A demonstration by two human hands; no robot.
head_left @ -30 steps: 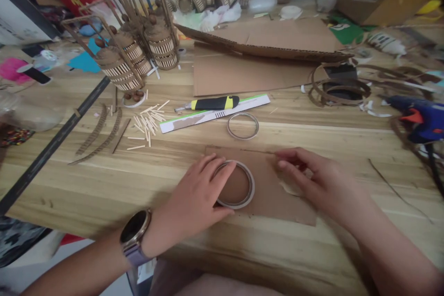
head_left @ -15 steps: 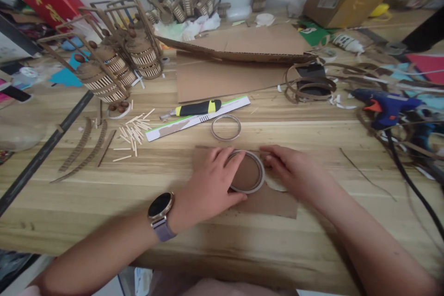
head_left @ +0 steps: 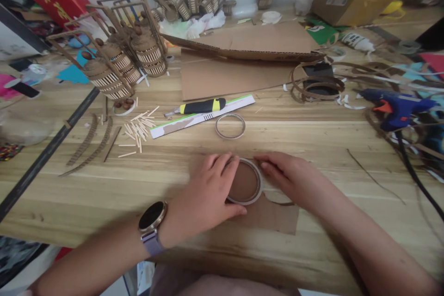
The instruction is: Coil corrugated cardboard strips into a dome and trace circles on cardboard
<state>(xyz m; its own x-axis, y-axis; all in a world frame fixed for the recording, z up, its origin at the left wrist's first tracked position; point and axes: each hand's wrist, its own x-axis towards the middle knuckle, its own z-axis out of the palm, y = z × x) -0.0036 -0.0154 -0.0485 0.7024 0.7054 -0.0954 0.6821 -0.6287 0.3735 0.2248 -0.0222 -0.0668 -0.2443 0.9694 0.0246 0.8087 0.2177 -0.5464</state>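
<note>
A pale ring lies flat on a brown cardboard piece near the front of the wooden table. My left hand, with a watch on its wrist, rests on the ring's left side, fingers spread over the rim and thumb under its near edge. My right hand lies against the ring's right side, fingers pressed together at the rim and on the cardboard. Whether those fingers hold anything is hidden.
A second ring lies just beyond, by a ruler and a yellow-black utility knife. Small sticks and cardboard lanterns are at the left. Cardboard sheets lie behind. A blue glue gun with its cord is at the right.
My right hand slid left from the cardboard's right part up to the ring's right rim. The left hand stayed on the ring. The view shifted.
</note>
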